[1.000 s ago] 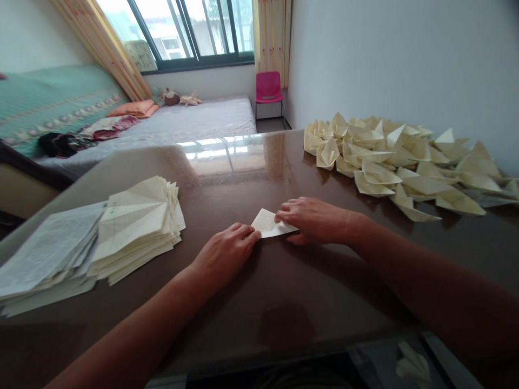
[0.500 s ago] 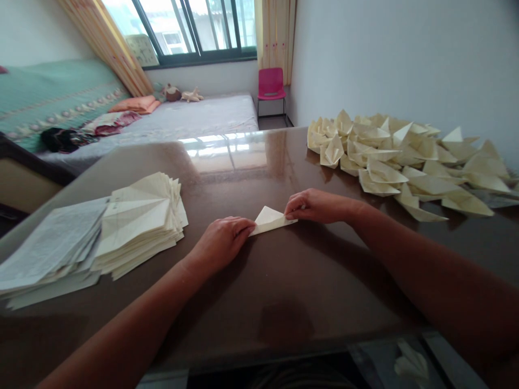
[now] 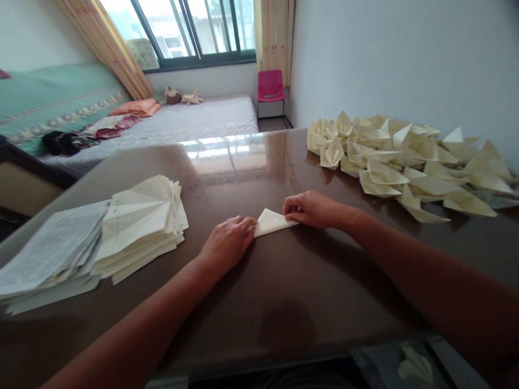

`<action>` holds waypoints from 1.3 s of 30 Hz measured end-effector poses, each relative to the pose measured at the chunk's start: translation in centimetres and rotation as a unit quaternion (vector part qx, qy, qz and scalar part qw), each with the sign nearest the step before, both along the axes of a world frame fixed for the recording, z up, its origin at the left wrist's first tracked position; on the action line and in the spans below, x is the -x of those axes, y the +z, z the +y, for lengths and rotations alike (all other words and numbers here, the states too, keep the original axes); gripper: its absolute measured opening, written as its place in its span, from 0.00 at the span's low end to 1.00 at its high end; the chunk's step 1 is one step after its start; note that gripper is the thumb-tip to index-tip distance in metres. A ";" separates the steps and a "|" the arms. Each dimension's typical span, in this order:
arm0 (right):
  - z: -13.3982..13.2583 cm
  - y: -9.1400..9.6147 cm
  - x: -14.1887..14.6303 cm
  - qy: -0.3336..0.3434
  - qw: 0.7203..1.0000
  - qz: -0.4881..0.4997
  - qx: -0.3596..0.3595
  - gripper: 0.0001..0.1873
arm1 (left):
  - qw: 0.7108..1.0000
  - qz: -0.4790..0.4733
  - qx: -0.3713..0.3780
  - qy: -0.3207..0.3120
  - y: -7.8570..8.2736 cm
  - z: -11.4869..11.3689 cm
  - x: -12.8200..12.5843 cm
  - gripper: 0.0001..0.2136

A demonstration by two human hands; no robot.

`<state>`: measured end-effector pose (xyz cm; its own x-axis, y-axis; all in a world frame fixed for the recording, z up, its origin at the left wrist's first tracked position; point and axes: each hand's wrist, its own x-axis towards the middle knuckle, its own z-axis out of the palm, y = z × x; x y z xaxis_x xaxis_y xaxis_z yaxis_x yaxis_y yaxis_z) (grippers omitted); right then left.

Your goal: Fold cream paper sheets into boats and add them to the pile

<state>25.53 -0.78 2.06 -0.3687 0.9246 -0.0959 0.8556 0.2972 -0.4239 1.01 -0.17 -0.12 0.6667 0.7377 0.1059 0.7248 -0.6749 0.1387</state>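
A small folded piece of cream paper [image 3: 272, 222] lies in the middle of the brown table, its peak pointing away from me and its long edge facing me. My left hand [image 3: 230, 237] is closed on its left end, fingers pressed together and hiding that corner. At the opposite end, my right hand [image 3: 307, 208] pinches the right corner between thumb and fingertips. Both hands rest low, close to the tabletop.
To the left lies a stack of creased cream sheets [image 3: 135, 221] beside a pile of greyish printed sheets [image 3: 52, 243]. Many folded paper boats [image 3: 389, 151] crowd the back right, by the wall. A bed [image 3: 211, 116] and a pink chair [image 3: 271, 86] stand beyond the table [image 3: 259, 302].
The strip along the paper's near edge now looks flatter and smoother. My left hand has shifted slightly over the left end; my right hand stays at its corner.
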 end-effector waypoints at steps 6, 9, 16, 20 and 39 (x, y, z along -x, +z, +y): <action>-0.4 0.2 0.3 0.001 0.999 -0.031 -0.041 0.06 | 0.997 0.050 -0.053 -0.009 -0.2 -0.3 -0.1 0.13; -0.4 0.3 0.4 0.000 0.998 -0.038 -0.045 0.06 | 0.993 0.049 -0.105 -0.002 -0.2 -0.5 -0.1 0.15; -0.1 0.0 0.4 -0.001 0.999 -0.037 -0.017 0.07 | 0.983 0.057 -0.107 -0.136 0.3 -1.2 -0.8 0.20; -0.4 0.4 0.4 0.011 0.998 -0.053 -0.037 0.08 | 0.981 0.089 -0.089 -0.149 0.5 -1.5 -1.1 0.18; -4.0 3.8 1.5 0.077 0.961 -0.258 -0.057 0.13 | 0.970 0.144 -0.134 -0.146 1.4 -2.2 -0.4 0.13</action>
